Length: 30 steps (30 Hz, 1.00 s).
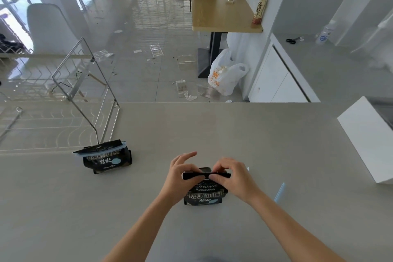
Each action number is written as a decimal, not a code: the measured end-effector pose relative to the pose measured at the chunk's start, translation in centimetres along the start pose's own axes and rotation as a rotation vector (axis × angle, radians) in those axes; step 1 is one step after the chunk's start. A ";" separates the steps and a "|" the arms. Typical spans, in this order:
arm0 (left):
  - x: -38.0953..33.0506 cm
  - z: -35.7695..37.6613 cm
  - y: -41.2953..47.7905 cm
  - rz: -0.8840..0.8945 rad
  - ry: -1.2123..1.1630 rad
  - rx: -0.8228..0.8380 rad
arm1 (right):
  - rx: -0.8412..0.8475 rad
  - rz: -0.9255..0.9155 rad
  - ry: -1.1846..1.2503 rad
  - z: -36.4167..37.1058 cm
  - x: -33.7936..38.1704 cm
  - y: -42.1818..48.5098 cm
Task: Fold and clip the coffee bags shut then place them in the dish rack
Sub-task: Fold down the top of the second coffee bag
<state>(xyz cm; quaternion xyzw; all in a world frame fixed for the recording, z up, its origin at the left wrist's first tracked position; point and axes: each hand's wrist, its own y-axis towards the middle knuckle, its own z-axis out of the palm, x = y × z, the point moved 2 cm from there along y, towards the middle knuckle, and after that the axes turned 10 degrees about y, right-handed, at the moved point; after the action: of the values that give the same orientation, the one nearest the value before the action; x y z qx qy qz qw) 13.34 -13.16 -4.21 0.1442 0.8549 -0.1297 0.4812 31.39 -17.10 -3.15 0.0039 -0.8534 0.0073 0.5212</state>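
A black coffee bag (204, 194) stands upright on the grey counter in front of me. My left hand (180, 174) and my right hand (230, 173) both pinch its folded top edge, one at each end. A second black coffee bag (107, 159) stands further left, its top folded over and held by a light blue clip. Right of my right forearm a loose light blue clip (279, 192) lies on the counter. The wire dish rack (63, 100) stands at the far left of the counter, just behind the second bag.
A white box (368, 138) sits at the counter's right edge. Beyond the counter's far edge lies a littered floor with a white plastic bag (226, 74) and a wooden table (223, 10). A side counter at the right holds scissors (291, 40) and a bottle.
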 end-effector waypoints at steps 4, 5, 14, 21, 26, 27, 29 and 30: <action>0.7 0.8 -0.4 -0.129 -0.171 0.009 | -0.018 0.042 -0.067 0.5 0.6 0.6; 1.1 0.9 -0.6 -0.160 -0.226 0.030 | 0.001 0.033 -0.093 0.5 0.6 0.5; 0.4 1.2 -0.9 -0.011 -0.049 -0.131 | 0.005 -0.161 -0.295 0.4 1.6 -1.0; 0.6 1.8 0.2 -0.060 0.022 -0.175 | -0.036 -0.148 -0.423 1.0 2.0 -0.5; 0.2 2.1 0.6 -0.062 0.023 -0.153 | -0.157 -0.097 -0.421 -0.4 1.6 0.0; 0.1 2.2 0.7 -0.104 -0.011 -0.182 | -0.113 -0.136 -0.453 -0.2 1.8 0.1; 0.4 2.3 0.5 -0.175 -0.090 -0.210 | -0.021 -0.177 -0.495 0.1 2.0 0.2; 0.5 2.4 0.3 -0.160 -0.081 -0.207 | -0.029 -0.130 -0.479 -0.3 1.8 0.4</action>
<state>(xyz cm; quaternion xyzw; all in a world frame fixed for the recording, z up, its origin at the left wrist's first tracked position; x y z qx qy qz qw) 15.06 -13.69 -5.87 0.0197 0.8523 -0.0846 0.5159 30.80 -16.67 -1.39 0.0529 -0.9506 -0.0397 0.3032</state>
